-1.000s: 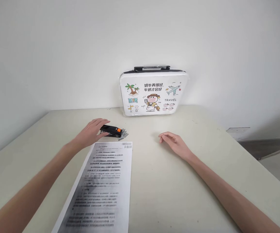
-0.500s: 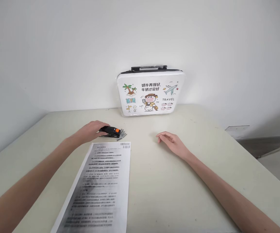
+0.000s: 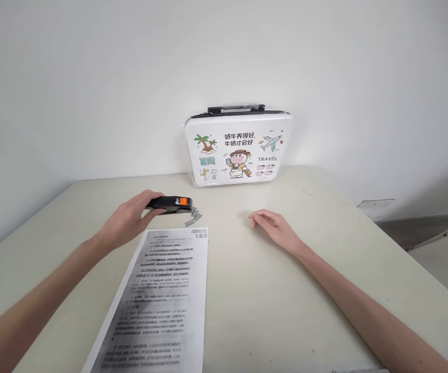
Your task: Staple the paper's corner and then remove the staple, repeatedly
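Observation:
My left hand [image 3: 132, 215] is closed around the rear part of a black stapler [image 3: 173, 204] with an orange patch on top. The stapler seems held just above the table, its front end pointing right. Several small grey strips of staples [image 3: 193, 216] lie beside that end. Below them is a printed sheet of paper [image 3: 161, 300], with a barcode in its upper right corner. My right hand [image 3: 272, 228] rests on the table to the right of the staples, its fingers loosely bent and slightly apart, with nothing visible in them.
A white case [image 3: 241, 150] with cartoon prints and a black handle stands against the wall at the back of the pale table [image 3: 262, 311]. A wall plate [image 3: 376, 204] is on the right, past the table's edge.
My left hand has raised the stapler a little from beside the staples and turned its orange patch more toward me. More of the staple strips show. My right hand stays in place.

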{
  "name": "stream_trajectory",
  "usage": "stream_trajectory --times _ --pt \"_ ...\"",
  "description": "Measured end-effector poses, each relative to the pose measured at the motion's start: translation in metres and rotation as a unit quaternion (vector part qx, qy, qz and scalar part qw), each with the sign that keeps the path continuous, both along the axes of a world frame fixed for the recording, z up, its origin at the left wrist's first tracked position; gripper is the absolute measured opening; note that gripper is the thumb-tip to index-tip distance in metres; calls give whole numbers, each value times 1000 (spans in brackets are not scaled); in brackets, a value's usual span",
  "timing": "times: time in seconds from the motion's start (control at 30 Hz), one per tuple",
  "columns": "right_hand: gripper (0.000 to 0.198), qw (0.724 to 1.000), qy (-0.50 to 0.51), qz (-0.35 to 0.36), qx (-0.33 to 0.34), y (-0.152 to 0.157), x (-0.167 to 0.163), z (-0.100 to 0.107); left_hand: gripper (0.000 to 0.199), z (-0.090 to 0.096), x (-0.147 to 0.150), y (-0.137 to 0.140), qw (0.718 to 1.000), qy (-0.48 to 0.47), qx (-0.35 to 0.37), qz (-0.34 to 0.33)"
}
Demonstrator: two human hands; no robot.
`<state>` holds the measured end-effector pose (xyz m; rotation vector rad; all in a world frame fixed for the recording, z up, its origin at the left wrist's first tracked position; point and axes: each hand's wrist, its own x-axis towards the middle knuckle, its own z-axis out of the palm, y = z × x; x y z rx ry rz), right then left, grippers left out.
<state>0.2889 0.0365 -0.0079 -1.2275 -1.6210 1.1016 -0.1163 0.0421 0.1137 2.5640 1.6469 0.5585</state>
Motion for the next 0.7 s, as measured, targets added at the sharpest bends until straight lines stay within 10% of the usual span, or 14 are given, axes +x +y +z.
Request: stream_trajectory --times 0.37,0.7 --pt "38 984 170 -43 -14 9 16 0 22 -53 178 -35 979 14 -48 -199" --pt "33 989 145 -17 -15 9 26 15 22 -74 215 -35 975 -28 -92 -200"
